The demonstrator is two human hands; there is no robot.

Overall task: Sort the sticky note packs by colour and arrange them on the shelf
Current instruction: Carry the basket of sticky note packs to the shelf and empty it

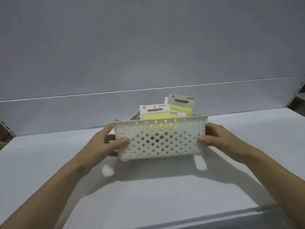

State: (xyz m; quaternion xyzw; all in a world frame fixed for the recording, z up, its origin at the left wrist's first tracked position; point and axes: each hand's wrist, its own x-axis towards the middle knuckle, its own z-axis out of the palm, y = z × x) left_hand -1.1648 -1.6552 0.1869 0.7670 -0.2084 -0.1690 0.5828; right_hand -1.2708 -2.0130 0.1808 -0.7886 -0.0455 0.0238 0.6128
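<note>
A white perforated plastic basket [181,146] is held a little above the white shelf [49,162], with its shadow beneath it. My left hand [105,142] grips its left end and my right hand [217,138] grips its right end, thumbs pressed on the front wall. Yellow sticky note packs stand inside: one [155,113] at the middle, a taller one [181,105] behind it to the right, and a third mostly hidden. Each has a white header card reading "STICKY NOTE". Pale blue shows faintly through holes on the right.
The shelf's grey back panel [148,47] rises straight behind the basket. Slotted uprights [295,95] stand at the right and left edges. A lower ledge [214,219] crosses the bottom of the view.
</note>
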